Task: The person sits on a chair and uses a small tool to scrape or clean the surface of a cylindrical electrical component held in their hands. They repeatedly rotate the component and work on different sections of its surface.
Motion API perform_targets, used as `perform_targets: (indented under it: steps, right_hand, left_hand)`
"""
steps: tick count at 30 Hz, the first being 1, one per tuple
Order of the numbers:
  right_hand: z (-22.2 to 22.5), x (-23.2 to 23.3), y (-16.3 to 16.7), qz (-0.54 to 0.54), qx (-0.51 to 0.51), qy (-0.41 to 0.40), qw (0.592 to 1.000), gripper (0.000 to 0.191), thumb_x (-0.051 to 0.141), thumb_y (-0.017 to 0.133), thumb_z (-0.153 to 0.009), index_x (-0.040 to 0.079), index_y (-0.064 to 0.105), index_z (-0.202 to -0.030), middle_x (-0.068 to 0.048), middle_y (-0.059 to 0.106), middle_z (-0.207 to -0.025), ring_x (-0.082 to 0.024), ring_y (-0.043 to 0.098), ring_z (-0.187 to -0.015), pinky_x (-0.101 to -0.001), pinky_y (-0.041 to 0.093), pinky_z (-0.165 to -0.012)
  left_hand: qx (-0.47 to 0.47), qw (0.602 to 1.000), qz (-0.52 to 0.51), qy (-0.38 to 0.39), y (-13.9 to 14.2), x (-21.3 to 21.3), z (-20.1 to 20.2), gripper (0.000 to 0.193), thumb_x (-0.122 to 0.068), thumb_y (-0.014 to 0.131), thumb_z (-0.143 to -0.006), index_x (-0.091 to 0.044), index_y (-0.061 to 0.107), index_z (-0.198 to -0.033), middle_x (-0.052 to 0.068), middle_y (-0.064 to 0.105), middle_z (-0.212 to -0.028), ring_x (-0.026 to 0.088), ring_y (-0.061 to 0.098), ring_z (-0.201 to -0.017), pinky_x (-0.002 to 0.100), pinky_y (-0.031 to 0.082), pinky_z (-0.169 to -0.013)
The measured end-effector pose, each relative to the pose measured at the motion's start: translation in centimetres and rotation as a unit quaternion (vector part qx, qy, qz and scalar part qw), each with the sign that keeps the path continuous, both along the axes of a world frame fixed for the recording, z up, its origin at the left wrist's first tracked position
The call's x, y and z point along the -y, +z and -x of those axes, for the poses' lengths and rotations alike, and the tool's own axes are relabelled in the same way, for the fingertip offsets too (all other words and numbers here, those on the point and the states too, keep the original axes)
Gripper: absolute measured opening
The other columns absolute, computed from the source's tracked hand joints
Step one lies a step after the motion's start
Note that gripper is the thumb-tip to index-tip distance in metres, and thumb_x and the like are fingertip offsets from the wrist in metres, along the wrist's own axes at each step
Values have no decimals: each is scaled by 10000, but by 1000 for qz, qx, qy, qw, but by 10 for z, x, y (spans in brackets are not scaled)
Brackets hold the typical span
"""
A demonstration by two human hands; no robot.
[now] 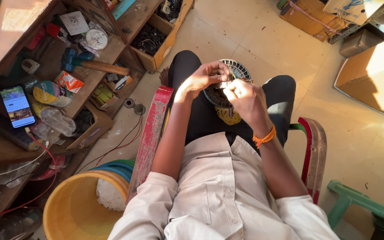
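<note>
Over the person's lap, the left hand (203, 78) has its fingers curled round the rim of a round, dark slotted fan motor casing (227, 84), and the right hand (244, 98) pinches a small metal part (224, 84) against its face. It looks like a fitting or fastening step on that part, and the next move would call for a steady casing and a fine twist or push. The casing rests between the knees, face tilted up toward the person, with no clear long axis.
</note>
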State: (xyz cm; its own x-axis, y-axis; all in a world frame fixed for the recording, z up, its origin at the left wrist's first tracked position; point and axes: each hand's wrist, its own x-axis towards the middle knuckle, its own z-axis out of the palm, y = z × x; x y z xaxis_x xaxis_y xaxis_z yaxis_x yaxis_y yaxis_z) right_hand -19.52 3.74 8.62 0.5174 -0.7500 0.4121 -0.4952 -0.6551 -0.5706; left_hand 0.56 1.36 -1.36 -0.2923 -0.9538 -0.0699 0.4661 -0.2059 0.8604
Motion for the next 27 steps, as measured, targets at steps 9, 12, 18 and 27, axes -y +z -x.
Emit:
perform_targets:
  steps: [9,12,18,27]
  right_hand:
    - [19,-13,-33,-167,51,-27,984,90,76,714,-903,3,669,-877,-131,491,-593,-235,441,-523,-346,401,-505]
    - [21,-20,-42,-141,43,9,989,67,78,681,-925,26,697,-886,-133,577,-652,-183,531,-512,-324,435,-524]
    - [37,-19,-58,-189,-48,-31,980,192,126,755,-961,-25,670,-877,-192,574,-675,-268,522,-548,-346,441,-556]
    - [73,-1,-19,-217,64,-89,970,148,119,741,-946,-15,755,-1008,-162,670,-713,-214,528,-554,-320,406,-552]
  left_hand:
    - [11,1000,12,-11,-1,2,0,103,-14,708,-962,-63,635,-1017,-8,656,-969,70,648,-948,224,521,-817]
    - [13,1000,13,0,7,-5,2,133,-80,740,-973,-66,650,-1070,-26,641,-979,75,606,-945,246,493,-835]
    - [357,860,298,212,19,-41,28,401,-144,851,-818,-72,660,-1163,52,704,-1132,255,601,-1111,379,489,-980]
    - [388,813,326,288,10,-40,43,379,-88,837,-825,-76,667,-1163,57,735,-1109,281,601,-1012,381,490,-912]
